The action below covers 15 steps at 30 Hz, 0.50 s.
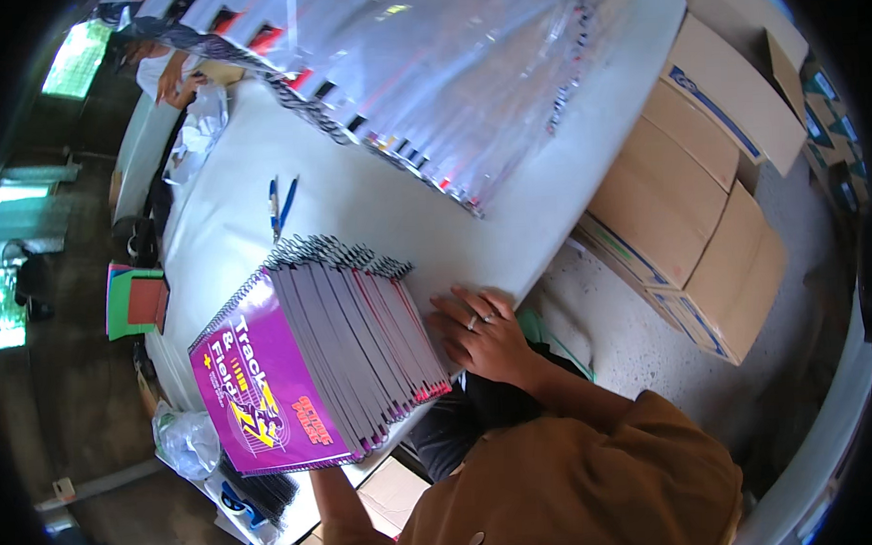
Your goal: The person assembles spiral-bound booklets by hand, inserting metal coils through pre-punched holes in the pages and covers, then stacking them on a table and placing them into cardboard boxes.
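A thick stack of spiral notebooks (362,342) stands tilted on the white table (376,193), near its front edge. The outermost one has a purple cover (257,384) with a yellow drawing. Black wire coils line the far side, and several notebooks at the right end have red edges. My right hand (481,333), wearing rings, lies with fingers stretched out by the right end of the stack, close to the table edge. Behind the purple notebook my left forearm (339,506) disappears, so the left hand is hidden and its grip cannot be seen.
Coil-bound items under clear plastic (429,81) fill the far table. Two blue pens (282,206) lie mid-table. Cardboard boxes (683,206) stand at the right. A clear plastic bag (187,442) and black coils (261,495) are at the left. Another person (165,75) is at the far left.
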Motion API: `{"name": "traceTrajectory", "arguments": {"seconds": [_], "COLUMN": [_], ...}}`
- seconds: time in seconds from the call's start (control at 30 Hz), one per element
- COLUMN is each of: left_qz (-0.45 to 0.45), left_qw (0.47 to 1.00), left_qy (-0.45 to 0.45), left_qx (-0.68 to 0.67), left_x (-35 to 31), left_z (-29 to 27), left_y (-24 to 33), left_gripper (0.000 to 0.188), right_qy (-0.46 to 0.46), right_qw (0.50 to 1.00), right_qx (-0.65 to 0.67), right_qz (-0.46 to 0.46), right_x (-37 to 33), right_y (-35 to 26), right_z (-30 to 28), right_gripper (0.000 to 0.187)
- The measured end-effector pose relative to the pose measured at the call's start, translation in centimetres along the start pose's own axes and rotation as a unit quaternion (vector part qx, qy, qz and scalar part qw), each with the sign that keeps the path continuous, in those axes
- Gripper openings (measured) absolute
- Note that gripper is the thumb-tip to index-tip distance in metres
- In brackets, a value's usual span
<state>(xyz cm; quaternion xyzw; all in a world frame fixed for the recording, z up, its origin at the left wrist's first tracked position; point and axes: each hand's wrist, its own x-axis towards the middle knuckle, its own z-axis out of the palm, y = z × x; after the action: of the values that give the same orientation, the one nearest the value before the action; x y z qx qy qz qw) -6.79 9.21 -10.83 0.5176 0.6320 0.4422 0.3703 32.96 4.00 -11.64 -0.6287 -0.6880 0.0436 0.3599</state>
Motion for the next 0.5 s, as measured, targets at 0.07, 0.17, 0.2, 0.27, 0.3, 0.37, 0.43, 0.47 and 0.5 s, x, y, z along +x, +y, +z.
{"name": "traceTrajectory", "arguments": {"seconds": [0.07,0.17,0.2,0.27,0.3,0.37,0.43,0.47,0.5], "left_qz": [0.044,0.175,0.241,0.360,0.411,0.466,0.430,0.400,0.369], "left_qw": [0.997,0.965,0.940,0.877,0.842,0.792,0.790,0.788,0.783], "left_qy": [0.010,-0.007,-0.025,-0.054,-0.066,-0.077,-0.114,-0.153,-0.193], "left_qx": [0.070,0.195,0.241,0.315,0.344,0.386,0.421,0.442,0.463], "left_x": [1.6,6.6,8.9,13.8,16.2,19.2,20.8,21.5,22.1], "left_z": [0.9,4.6,6.4,10.4,12.2,14.7,15.5,16.2,17.1], "left_y": [2.4,5.9,7.0,8.2,8.5,8.7,8.6,8.8,8.9], "left_gripper": [0.053,0.056,0.056,0.058,0.059,0.061,0.062,0.060,0.058], "right_qy": [-0.012,-0.032,-0.036,-0.044,-0.054,-0.051,-0.050,-0.057,-0.066], "right_qw": [1.000,0.999,0.999,0.999,0.998,0.998,0.998,0.997,0.996], "right_qx": [-0.003,-0.007,-0.010,-0.018,-0.023,-0.034,-0.045,-0.052,-0.058], "right_qz": [0.001,-0.005,-0.009,-0.006,0.000,0.003,-0.001,0.008,0.014], "right_x": [0.1,0.1,0.1,0.2,0.2,0.0,0.0,0.2,0.4], "right_y": [0.1,0.1,0.0,-0.2,-0.3,-0.4,-0.6,-0.6,-0.5], "right_z": [-0.1,-0.1,-0.1,-0.6,-0.7,-0.5,-0.5,-0.8,-0.9], "right_gripper": [0.038,0.038,0.038,0.037,0.037,0.039,0.040,0.040,0.040]}}
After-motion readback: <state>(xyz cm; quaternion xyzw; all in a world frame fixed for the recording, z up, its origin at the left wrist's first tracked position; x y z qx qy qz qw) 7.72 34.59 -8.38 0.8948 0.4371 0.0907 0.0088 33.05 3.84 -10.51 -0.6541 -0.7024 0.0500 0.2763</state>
